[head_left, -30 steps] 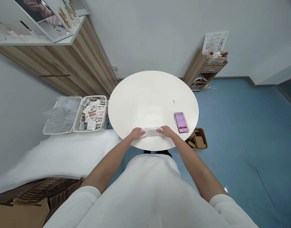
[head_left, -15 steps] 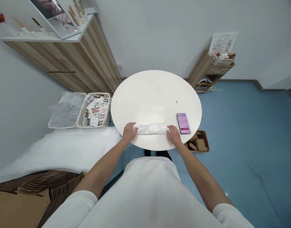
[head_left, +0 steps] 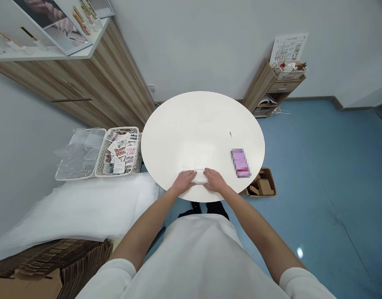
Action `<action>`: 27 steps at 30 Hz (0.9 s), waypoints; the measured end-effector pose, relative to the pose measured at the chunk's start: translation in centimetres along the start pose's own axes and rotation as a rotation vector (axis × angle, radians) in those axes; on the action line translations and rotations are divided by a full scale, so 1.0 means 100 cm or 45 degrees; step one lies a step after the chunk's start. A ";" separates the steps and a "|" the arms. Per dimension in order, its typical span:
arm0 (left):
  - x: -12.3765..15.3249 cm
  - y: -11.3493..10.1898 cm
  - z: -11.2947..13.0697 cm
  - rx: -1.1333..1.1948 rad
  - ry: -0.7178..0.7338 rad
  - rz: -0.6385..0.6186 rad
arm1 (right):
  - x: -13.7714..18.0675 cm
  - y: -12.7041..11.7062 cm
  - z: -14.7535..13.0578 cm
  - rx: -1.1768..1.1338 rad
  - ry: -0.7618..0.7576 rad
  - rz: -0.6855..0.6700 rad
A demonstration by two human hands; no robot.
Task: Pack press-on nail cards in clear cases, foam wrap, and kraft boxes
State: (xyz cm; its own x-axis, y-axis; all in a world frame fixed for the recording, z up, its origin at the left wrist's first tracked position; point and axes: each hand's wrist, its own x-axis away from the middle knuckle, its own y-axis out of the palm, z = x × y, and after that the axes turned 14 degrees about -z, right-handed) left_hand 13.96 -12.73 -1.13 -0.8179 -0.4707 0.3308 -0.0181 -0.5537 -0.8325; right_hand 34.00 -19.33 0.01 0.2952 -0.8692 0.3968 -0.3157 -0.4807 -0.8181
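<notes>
A white foam sheet, folded into a narrow roll (head_left: 200, 177), lies near the front edge of the round white table (head_left: 203, 112). My left hand (head_left: 183, 182) is closed over its left end. From the other side my right hand (head_left: 214, 181) grips the right end, fingers curled over the top. Only the middle of the roll shows between them; anything wrapped inside is hidden. A phone (head_left: 240, 162), its screen blurred out, lies to the right of my right hand.
Left of the table are a basket of nail sets (head_left: 120, 151), a tray of clear plastic packs (head_left: 81, 153), and a stack of white foam sheets (head_left: 94, 205). Flattened cardboard (head_left: 62, 261) stands below them. A carton of small boxes (head_left: 262, 182) is under the table's right side.
Both my hands have moved inward along the roll, closer to each other, and now cover its ends. The roll looks shorter and tighter. My view has shifted slightly.
</notes>
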 end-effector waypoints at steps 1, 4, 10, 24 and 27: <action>0.007 0.002 0.000 0.059 0.040 -0.006 | 0.007 0.003 -0.003 -0.034 -0.010 -0.013; 0.028 0.010 0.007 0.248 0.106 -0.026 | 0.030 0.012 -0.014 -0.167 -0.057 -0.059; 0.036 0.002 0.016 0.559 -0.002 -0.047 | 0.042 0.002 -0.022 -0.414 0.074 -0.106; -0.005 -0.022 -0.035 0.819 -0.644 0.331 | -0.017 -0.022 0.014 -0.448 0.446 -0.030; 0.000 -0.020 -0.032 0.670 -0.667 0.514 | -0.009 -0.009 0.019 -0.456 0.543 0.160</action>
State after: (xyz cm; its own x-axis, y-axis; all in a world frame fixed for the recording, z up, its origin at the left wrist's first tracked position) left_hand 12.19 -9.40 -0.91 -0.3295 -0.8869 0.3237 0.5945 -0.4613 -0.6586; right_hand 35.73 -17.92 -0.42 -0.1311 -0.8566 0.4991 -0.6331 -0.3151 -0.7071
